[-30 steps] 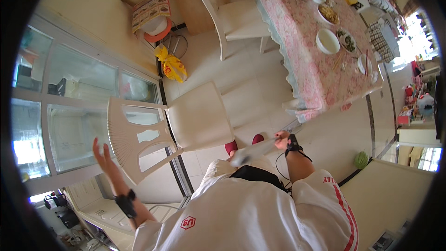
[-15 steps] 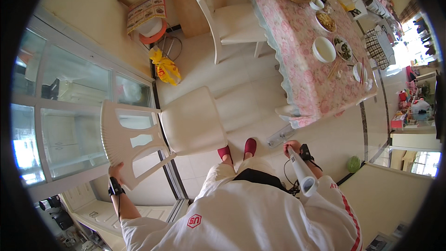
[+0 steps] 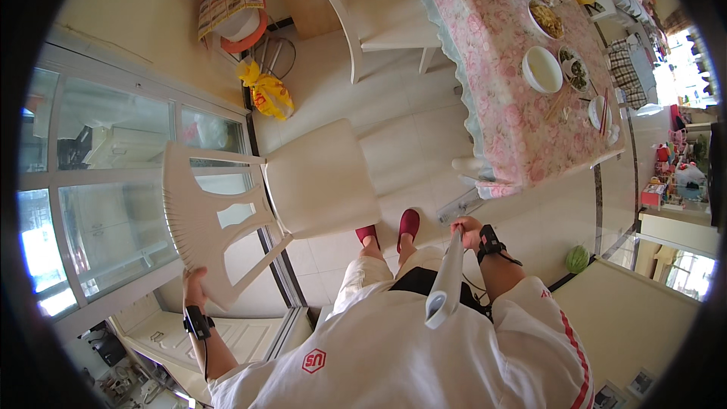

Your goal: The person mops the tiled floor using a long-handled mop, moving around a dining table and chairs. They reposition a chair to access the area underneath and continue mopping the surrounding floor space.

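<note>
the dining table with its pink flowered cloth fills the upper right, bowls and dishes set along it, a second white chair tucked at its far side. nearer you, the white chair stands on the tiled floor in front of your red slippers, its back toward the glass cabinet. your left hand is closed on the top rail of that chair's back. your right hand is wrapped round a rolled white sheet. you look to be shifting the chair; next, keep the grip firm and steer it clear of the cabinet.
</note>
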The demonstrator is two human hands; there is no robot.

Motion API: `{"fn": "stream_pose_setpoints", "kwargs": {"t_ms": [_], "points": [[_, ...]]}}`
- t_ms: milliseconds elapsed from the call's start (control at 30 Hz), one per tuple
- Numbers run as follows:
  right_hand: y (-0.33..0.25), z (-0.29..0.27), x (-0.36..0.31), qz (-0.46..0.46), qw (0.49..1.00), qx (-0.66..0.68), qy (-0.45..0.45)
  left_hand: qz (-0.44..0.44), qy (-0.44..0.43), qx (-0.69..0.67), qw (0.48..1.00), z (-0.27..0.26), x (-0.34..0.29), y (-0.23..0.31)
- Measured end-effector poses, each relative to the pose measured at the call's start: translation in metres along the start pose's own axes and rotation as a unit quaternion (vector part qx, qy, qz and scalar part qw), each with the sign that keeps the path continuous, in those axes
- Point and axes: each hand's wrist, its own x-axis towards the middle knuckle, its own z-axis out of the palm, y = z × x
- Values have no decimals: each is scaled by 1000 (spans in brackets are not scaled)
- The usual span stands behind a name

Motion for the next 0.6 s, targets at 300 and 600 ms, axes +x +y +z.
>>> {"fn": "stream_pose_setpoints", "kwargs": {"t_ms": [300, 600], "points": [[-12, -15, -49, -88, 965, -226, -95, -40, -135, -200, 970, 39, 47, -26], [2, -54, -74, -183, 968, -157, -65, -39, -270, -230, 934, 199, 20, 32]]}}
